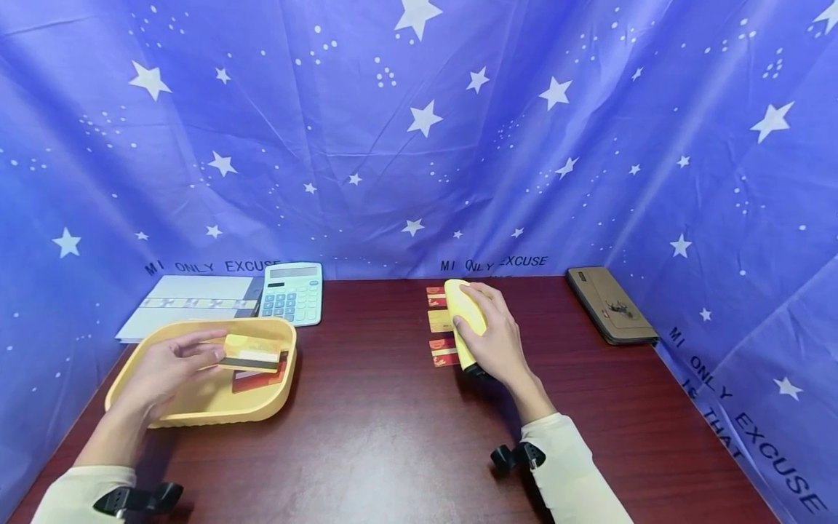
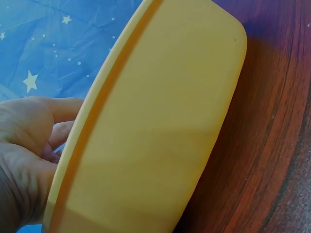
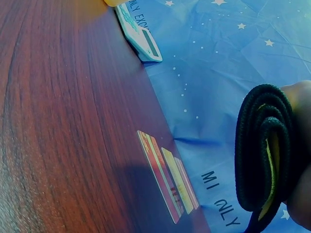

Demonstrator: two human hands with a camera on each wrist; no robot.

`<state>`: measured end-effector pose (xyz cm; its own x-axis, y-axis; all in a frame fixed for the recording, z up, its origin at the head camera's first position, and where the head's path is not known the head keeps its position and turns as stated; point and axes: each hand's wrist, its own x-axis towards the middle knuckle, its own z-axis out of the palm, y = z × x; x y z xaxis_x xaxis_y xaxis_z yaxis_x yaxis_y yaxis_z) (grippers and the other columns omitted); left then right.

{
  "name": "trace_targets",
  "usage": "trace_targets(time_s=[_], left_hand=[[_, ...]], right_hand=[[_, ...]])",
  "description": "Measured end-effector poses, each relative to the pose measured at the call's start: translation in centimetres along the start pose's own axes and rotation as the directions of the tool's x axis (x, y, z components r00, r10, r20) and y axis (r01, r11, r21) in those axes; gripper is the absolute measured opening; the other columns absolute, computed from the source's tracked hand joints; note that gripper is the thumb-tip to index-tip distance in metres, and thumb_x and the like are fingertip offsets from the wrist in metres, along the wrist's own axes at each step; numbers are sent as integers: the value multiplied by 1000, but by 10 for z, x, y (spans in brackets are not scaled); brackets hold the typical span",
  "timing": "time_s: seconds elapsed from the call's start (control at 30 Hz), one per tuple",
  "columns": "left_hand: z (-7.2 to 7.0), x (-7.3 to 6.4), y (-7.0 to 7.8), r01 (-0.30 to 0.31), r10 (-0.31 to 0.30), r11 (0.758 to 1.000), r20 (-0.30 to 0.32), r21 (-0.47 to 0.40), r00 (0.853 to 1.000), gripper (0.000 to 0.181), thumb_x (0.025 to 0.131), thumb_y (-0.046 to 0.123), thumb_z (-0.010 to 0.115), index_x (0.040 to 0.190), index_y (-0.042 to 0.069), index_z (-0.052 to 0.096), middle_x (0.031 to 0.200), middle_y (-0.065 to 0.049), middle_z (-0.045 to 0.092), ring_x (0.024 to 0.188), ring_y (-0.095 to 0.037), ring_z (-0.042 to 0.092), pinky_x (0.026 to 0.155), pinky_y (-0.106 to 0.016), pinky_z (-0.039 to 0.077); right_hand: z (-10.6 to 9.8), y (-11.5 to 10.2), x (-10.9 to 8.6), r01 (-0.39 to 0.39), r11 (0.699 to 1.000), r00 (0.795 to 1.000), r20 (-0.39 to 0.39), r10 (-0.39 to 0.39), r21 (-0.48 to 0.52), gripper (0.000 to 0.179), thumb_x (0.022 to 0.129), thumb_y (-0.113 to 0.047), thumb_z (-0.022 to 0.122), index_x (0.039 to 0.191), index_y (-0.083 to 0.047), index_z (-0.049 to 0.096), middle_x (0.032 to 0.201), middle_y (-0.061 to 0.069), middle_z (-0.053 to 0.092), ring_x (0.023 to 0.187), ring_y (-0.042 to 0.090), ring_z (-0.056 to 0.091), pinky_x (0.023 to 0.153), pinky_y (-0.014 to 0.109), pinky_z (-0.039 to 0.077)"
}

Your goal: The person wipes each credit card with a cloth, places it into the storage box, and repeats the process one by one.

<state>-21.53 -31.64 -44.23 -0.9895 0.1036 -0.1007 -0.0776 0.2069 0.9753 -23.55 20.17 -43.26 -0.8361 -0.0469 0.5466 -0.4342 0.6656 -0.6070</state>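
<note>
My left hand (image 1: 173, 367) pinches a yellow bank card (image 1: 251, 352) with a dark stripe between thumb and fingers, over the yellow plastic basket (image 1: 262, 415). A red card (image 1: 258, 378) lies inside the basket, partly covered by the yellow one. In the left wrist view the basket wall (image 2: 150, 116) hides my fingertips and the card. My right hand (image 1: 494, 335) grips a rolled yellow item (image 1: 466, 313), whose black fabric end (image 3: 260, 150) shows its coiled layers in the right wrist view. Beside it, a red card (image 1: 443, 352), a yellow card (image 1: 439, 321) and another red card (image 1: 435, 297) lie in a column.
Behind the basket are a white box-like item (image 1: 190, 298) with a patterned band and a pale blue calculator (image 1: 292, 295). A brown zipped wallet (image 1: 612, 306) lies at the table's back right. A blue starry curtain (image 1: 366, 182) encloses the dark red wooden table (image 1: 373, 407).
</note>
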Motion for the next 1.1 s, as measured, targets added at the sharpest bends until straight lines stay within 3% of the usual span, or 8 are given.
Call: trace_targets(time_s=[0.1,0.3,0.57,0.83,1.1], left_hand=[[1,2,-1,8,-7,999,-6,54,1000,43,97,13,72,139,15,65,97,20,75,92,2,72,82,-22,66],[2,3,-1,13,-12,997,-15,80,1000,44,97,13,72,140,11,64,96,20,74,91,2,71,82,-22,66],[5,3,-1,19,-9,977,-47,211,999,58,98,20,73,145,-6,53,94,23,73,89,3,70,79,-17,63],[3,1,2,27,-9,962,-66,272,998,63,97,28,74,144,-8,53,97,24,74,90,7,68,78,-14,60],[2,0,2,-24,41,960,-55,280,998,58,94,23,77,139,-8,57,100,28,73,92,10,68,80,-8,58]], right_hand=[[1,0,0,2,1000,1000,1,-2,0,56,89,-18,78,142,-20,62,146,6,56,125,28,60,90,51,56],[1,1,-1,4,1000,1000,2,-4,-1,56,89,-18,78,142,-21,62,145,5,56,126,28,60,92,53,56],[2,1,-1,23,1000,1000,-5,-23,0,56,88,-18,78,142,-20,63,144,6,57,125,29,61,91,54,57],[2,0,-1,26,1000,1000,-5,-26,-4,56,88,-18,78,141,-20,63,143,6,58,125,29,61,92,55,57],[0,0,-1,16,1000,1000,-6,-16,-8,56,88,-18,78,141,-20,63,144,7,57,124,29,61,91,54,56]])
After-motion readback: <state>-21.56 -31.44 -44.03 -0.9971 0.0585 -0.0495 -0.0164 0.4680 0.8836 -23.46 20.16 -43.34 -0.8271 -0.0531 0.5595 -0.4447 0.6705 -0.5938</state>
